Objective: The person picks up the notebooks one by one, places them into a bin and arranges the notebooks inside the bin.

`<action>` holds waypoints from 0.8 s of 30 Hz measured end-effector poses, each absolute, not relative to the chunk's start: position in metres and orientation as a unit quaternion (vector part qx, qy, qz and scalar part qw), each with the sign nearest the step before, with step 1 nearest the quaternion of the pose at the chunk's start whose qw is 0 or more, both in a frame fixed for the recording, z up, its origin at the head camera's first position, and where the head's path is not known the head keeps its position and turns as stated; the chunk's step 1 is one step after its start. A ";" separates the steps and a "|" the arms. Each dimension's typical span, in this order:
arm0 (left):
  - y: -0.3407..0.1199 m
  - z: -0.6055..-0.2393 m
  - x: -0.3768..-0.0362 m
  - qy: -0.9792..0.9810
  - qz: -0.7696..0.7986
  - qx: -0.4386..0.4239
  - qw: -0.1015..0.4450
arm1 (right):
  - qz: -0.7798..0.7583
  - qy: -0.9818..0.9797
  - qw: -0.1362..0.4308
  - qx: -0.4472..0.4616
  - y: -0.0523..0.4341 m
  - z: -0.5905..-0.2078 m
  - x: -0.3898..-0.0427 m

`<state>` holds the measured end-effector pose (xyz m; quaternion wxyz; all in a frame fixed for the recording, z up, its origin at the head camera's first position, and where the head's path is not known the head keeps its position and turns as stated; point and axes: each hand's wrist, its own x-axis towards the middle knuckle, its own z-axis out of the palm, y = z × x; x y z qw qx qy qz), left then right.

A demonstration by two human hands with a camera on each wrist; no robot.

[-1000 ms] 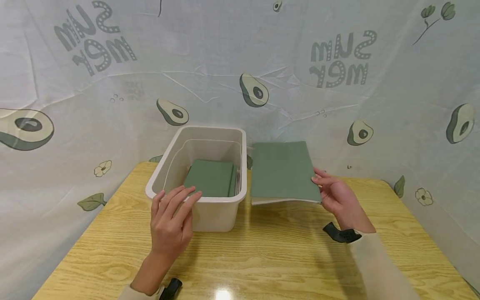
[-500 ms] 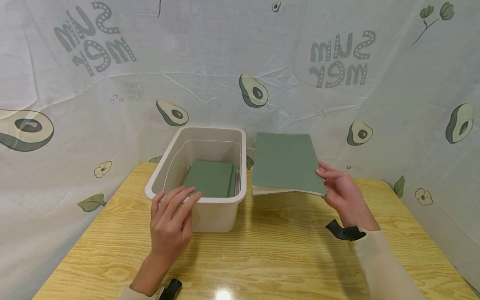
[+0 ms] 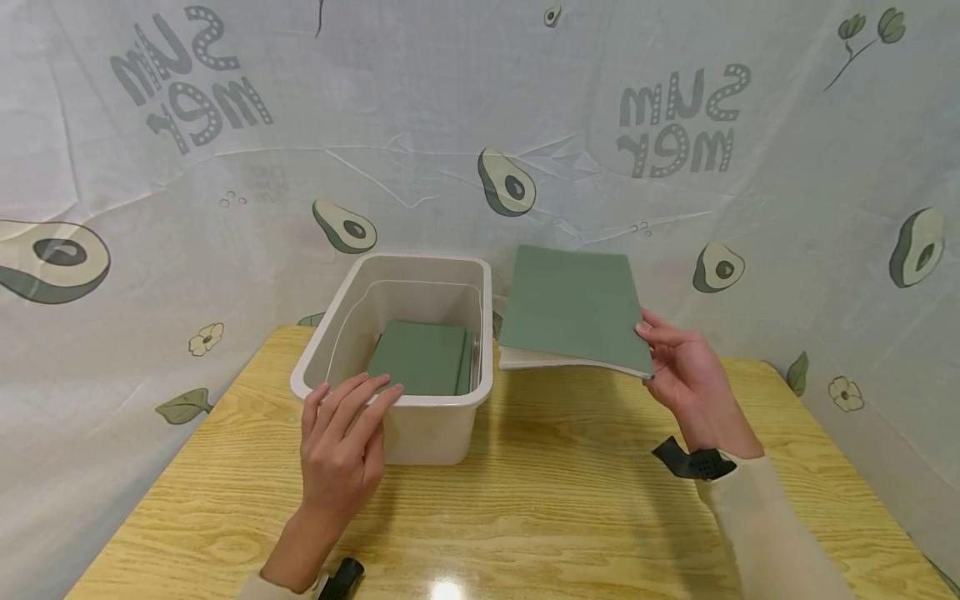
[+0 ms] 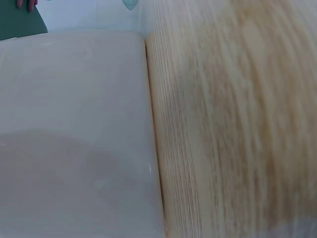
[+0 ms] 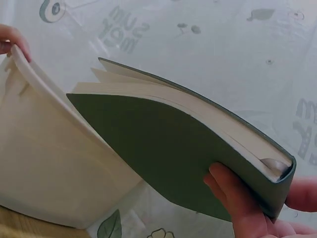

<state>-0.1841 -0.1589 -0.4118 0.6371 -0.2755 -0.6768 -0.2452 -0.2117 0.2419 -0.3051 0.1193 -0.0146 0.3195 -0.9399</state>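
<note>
In the head view my right hand [image 3: 686, 371] holds a green hardcover book [image 3: 573, 304] by its spine edge, above the table and right of a pale plastic bin [image 3: 438, 433]. The right wrist view shows the book's spine in my grip and its pages [image 5: 163, 96] fanning slightly at the far end. My left hand [image 3: 341, 446] holds the bin's front rim, fingers hooked over it and thumb on the outside. Inside the bin lie green books [image 3: 420, 358] of the same look. The left wrist view shows the bin's wall [image 4: 74, 124], with the left hand out of sight.
Bin and hands are over a wood-grain table [image 3: 540, 517]. Behind it and along its sides hangs a white curtain [image 3: 420, 100] printed with avocados, flowers and lettering. A black strap [image 3: 693, 461] circles the right wrist.
My right hand has raised the book and carried it slightly away from me, its far edge higher against the curtain. The left hand stays on the bin's rim.
</note>
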 end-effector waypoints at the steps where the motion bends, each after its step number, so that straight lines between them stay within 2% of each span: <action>1: -0.159 -0.412 -0.184 -0.677 -0.245 -0.275 0.637 | -0.939 0.322 0.116 -0.009 0.241 -0.303 -0.211; 9: -0.160 -0.412 -0.184 -0.679 -0.243 -0.276 0.636 | -0.940 0.324 0.103 0.016 0.235 -0.292 -0.210; 24: -0.161 -0.415 -0.184 -0.683 -0.243 -0.275 0.632 | -0.943 0.317 0.096 -0.001 0.218 -0.278 -0.208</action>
